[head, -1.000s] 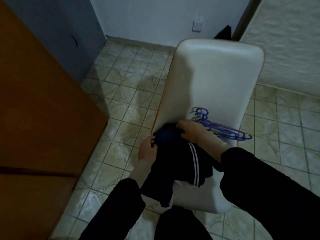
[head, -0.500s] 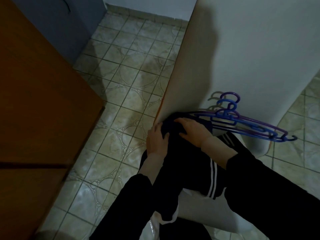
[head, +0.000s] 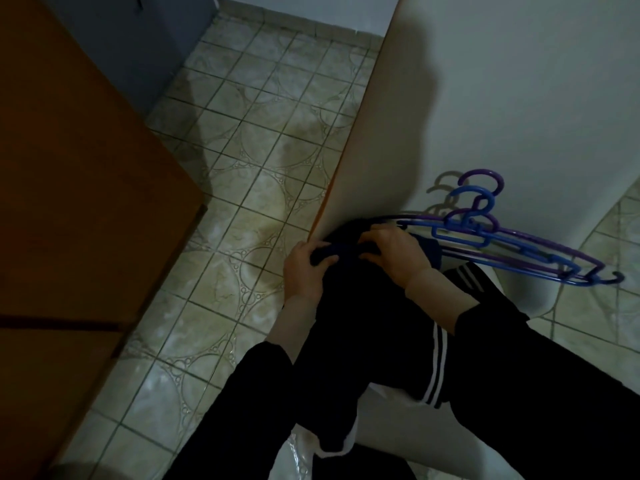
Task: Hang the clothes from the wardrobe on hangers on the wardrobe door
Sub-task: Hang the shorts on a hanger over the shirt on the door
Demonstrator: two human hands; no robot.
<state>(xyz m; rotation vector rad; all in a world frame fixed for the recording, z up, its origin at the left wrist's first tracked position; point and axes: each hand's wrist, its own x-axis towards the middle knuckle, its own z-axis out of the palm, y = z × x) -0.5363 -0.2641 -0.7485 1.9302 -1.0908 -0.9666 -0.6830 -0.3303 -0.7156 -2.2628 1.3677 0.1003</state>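
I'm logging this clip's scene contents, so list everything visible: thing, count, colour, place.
garment: 1, black with white stripes, draped over the chair seat, gripped at its top end by both hands
hangers: a stack, at least three hooks, blue and purple, on the seat against the chair back, right of the hands
chair: 1, white, ahead and right
wardrobe: 1, brown wood, left
floor: tiled, beige-green, between the wardrobe and the chair
grey panel: 1, top left, behind the wardrobe
left hand: 1, black sleeve, clutching the garment
right hand: 1, black sleeve, clutching the garment
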